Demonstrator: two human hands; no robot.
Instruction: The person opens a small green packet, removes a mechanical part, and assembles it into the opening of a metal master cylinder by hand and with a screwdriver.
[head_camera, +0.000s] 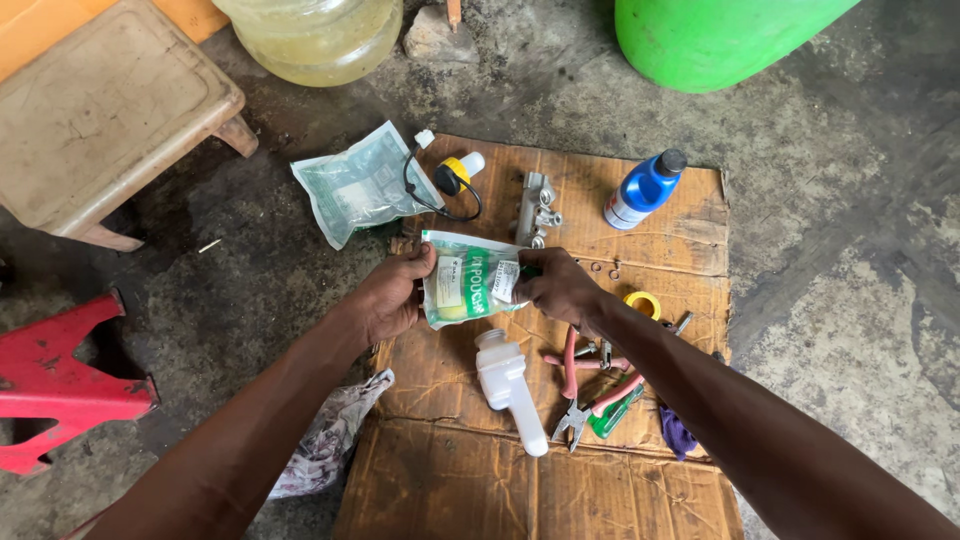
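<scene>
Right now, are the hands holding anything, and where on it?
Yes. Both hands hold a green-and-white pouch over the cardboard: the left hand grips its left edge, the right hand its right edge.

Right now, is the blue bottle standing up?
No, the blue bottle lies tilted on its side on the cardboard, beyond the two hands holding the green pouch.

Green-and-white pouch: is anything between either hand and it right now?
Nothing visible. The left hand grips the left edge of the green-and-white pouch and the right hand pinches its right edge, both touching it directly, above the cardboard sheet. The white plastic tap lies below, apart.
</scene>
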